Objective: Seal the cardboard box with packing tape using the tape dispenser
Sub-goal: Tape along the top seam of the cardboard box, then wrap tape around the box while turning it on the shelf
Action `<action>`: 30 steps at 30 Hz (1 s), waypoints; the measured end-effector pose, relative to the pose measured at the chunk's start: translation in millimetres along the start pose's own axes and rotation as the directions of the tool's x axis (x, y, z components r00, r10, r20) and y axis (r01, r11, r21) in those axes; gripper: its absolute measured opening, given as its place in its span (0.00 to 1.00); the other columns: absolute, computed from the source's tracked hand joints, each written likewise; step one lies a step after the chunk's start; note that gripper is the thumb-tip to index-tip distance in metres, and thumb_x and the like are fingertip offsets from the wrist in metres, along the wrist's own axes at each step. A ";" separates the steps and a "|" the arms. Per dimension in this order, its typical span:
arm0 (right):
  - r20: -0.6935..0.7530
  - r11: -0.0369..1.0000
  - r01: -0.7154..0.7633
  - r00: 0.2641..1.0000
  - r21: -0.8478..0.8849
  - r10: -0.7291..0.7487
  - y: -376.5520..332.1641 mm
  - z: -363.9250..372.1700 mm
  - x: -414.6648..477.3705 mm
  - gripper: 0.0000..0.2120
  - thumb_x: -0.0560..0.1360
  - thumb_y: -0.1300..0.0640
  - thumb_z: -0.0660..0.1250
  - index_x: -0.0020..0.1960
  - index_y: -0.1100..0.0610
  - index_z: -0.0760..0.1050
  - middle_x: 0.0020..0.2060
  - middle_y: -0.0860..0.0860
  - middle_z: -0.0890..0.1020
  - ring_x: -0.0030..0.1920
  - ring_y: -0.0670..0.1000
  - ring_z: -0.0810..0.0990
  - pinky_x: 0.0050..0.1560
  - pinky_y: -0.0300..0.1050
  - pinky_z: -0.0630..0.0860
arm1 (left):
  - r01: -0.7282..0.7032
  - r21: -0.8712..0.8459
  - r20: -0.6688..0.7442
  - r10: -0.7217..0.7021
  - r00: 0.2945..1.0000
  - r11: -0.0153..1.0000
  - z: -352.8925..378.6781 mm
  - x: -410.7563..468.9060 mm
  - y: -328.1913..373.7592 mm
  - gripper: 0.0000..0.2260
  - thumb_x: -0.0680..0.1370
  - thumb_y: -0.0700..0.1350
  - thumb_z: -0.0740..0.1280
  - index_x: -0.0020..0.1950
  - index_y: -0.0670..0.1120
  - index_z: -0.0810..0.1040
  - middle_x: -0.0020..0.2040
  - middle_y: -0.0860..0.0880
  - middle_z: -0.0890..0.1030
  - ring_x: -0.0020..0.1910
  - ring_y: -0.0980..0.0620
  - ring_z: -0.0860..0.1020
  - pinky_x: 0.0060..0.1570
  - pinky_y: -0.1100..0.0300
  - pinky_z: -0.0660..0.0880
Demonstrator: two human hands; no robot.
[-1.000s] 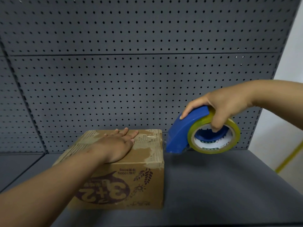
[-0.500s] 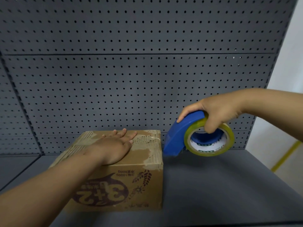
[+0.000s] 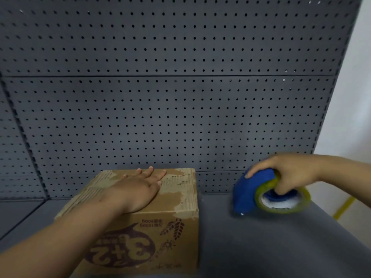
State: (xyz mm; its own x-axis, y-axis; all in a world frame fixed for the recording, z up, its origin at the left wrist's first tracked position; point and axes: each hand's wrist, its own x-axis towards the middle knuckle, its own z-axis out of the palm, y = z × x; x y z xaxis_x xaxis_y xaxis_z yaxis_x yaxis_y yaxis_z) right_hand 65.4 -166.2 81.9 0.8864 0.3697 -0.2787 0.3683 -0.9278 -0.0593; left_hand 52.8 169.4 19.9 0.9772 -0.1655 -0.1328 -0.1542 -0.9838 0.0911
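Now, at the left, the left hand lies flat and open on top of the cardboard box, palm down, fingers spread toward the far edge; it grips nothing and only presses the flaps down, just as it did a second ago. The box has not shifted: it sits on the grey shelf close to the pegboard wall, its printed front face turned to the viewer with the print upside down, and its long axis runs left to right. No clear strip of tape can be made out on its worn top.

To the right, the change is plain. The right hand, closed around the blue tape dispenser with its roll of yellowish tape, has dropped and pulled away from the box's right side. A second ago the dispenser's nose hung just beside the box's upper right edge; it is now well apart, low over the shelf or touching it, blurred. Its nose points left and down, toward the box. Judging by this, the taping stroke appears ended or broken off, and the hand seems to be setting the tool aside.
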 end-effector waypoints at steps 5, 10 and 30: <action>-0.385 0.989 0.108 0.921 0.103 -0.060 20.3 -16.5 4.3 0.31 0.65 0.58 0.70 0.57 0.28 0.66 0.50 0.45 0.79 0.38 0.45 0.77 0.39 0.38 0.73 | -0.057 0.202 -0.126 0.083 0.989 0.978 -4.5 -3.4 7.7 0.22 0.82 0.53 0.41 0.74 0.62 0.37 0.77 0.55 0.39 0.77 0.52 0.42 0.75 0.50 0.39; -0.610 0.927 0.253 0.791 0.277 -0.033 4.3 -18.6 19.7 0.31 0.67 0.61 0.70 0.59 0.31 0.66 0.55 0.44 0.76 0.46 0.44 0.78 0.41 0.37 0.72 | -0.461 0.011 -0.069 0.460 0.885 0.888 -23.8 -2.6 39.6 0.25 0.81 0.39 0.53 0.74 0.60 0.57 0.76 0.62 0.54 0.73 0.67 0.49 0.71 0.67 0.41; -0.866 0.630 0.659 0.498 0.411 0.044 -68.2 -15.1 8.5 0.33 0.66 0.62 0.72 0.56 0.27 0.67 0.60 0.47 0.75 0.55 0.51 0.77 0.57 0.49 0.76 | -0.377 -0.224 -0.636 0.158 0.756 0.899 -17.1 -19.6 47.9 0.19 0.78 0.58 0.55 0.55 0.49 0.80 0.55 0.53 0.80 0.55 0.58 0.76 0.61 0.56 0.73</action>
State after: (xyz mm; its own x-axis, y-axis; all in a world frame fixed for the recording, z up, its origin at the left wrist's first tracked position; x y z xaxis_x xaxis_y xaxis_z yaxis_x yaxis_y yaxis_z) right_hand 52.1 -99.1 98.1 0.7006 0.1870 0.6886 0.7009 -0.3615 -0.6149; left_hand 28.7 126.7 43.7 0.8067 -0.2373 0.5413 -0.4742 -0.8065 0.3531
